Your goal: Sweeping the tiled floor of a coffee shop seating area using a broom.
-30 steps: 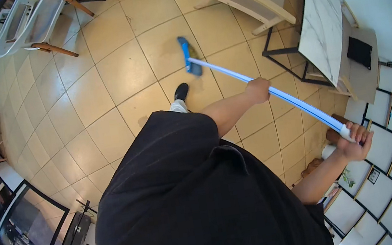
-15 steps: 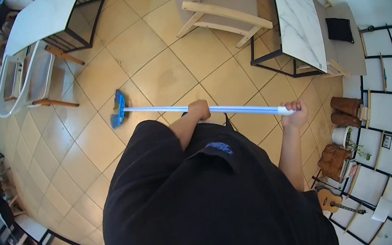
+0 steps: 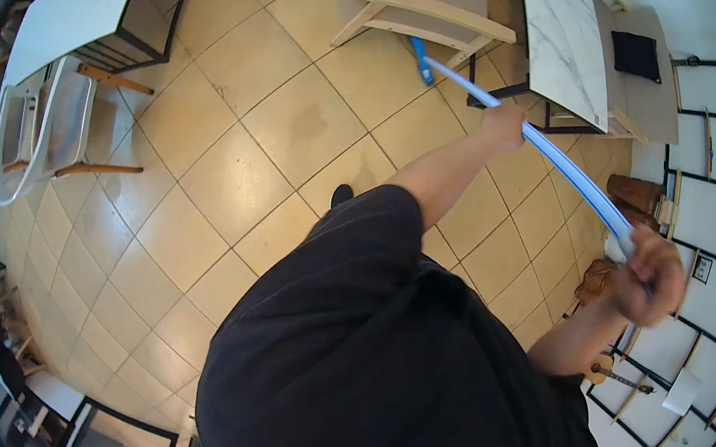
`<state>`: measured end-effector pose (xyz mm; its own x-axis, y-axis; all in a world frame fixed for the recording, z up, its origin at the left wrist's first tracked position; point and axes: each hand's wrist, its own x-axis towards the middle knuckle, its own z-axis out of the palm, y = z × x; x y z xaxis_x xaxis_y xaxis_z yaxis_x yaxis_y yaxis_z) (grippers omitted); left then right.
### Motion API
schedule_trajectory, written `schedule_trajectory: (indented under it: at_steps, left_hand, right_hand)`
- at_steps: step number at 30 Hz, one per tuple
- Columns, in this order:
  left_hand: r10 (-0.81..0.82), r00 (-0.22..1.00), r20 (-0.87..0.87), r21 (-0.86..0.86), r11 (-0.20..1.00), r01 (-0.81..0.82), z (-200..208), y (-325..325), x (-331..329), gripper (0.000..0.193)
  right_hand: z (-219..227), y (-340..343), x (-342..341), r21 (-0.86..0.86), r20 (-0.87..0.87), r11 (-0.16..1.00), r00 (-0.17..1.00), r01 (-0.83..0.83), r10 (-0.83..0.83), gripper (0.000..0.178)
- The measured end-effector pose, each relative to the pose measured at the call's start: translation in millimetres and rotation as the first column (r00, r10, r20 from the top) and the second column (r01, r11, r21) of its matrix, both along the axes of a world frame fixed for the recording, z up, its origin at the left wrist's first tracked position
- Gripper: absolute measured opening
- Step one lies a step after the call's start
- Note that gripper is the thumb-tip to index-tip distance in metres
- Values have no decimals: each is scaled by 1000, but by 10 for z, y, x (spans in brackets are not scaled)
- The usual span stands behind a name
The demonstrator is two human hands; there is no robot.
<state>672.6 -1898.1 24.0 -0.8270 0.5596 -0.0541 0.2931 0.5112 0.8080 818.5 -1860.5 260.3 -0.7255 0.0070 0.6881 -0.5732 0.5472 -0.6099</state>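
Note:
A broom with a light blue handle (image 3: 573,172) slants from upper middle to lower right. Its blue broom head (image 3: 422,61) is at the floor beside the wooden-framed armchair (image 3: 429,10), its bristles mostly hidden. Partway along the handle, my left hand (image 3: 505,127) is wrapped round it. My right hand (image 3: 650,275), a little blurred, is closed at the handle's upper end, where the white end piece is partly covered by the fingers.
To the right of the armchair stands a marble-topped table (image 3: 564,34) with black metal legs. Clear-backed chairs (image 3: 60,127) and a white table (image 3: 66,31) are at upper left. A potted plant, brown bags (image 3: 634,192) and a small guitar (image 3: 603,367) line the right wall.
The broom head has swung from the left across the floor to the armchair. My left hand has moved right and up; my right hand has moved right and down, nearer the wall.

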Motion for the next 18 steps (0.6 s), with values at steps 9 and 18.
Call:
schedule_trajectory:
  at_steps: [9, 18]
  left_hand:
    - [240, 967, 81, 120, 961, -249, -636, -660, 401, 12]
    - [289, 931, 224, -218, 946, -241, -1052, -1997, 1153, 12]
  right_hand:
    - [-391, 289, -288, -662, 173, 738, 933, -128, 317, 28]
    - [-1016, -523, 43, -833, 320, 533, 917, 152, 238, 27]
